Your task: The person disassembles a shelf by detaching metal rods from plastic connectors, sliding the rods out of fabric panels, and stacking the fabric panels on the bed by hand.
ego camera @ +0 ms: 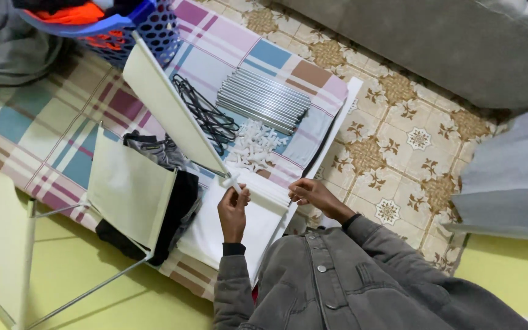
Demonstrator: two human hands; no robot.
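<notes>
Fabric panel [172,110] is steadied by left hand [233,211], closed around white connector [232,181] at its lower corner; right hand [310,192] pinches folded white cloth [239,226], kept taut near blanket [44,116] edge.

tubes [264,99] behind connectors [256,146], on blanket [44,110]

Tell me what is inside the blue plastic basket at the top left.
The blue basket holds bunched clothing: an orange garment on top and dark fabric beside it. More orange shows through the side holes. Whatever lies deeper is covered, and the frame edge cuts the basket off.
</notes>
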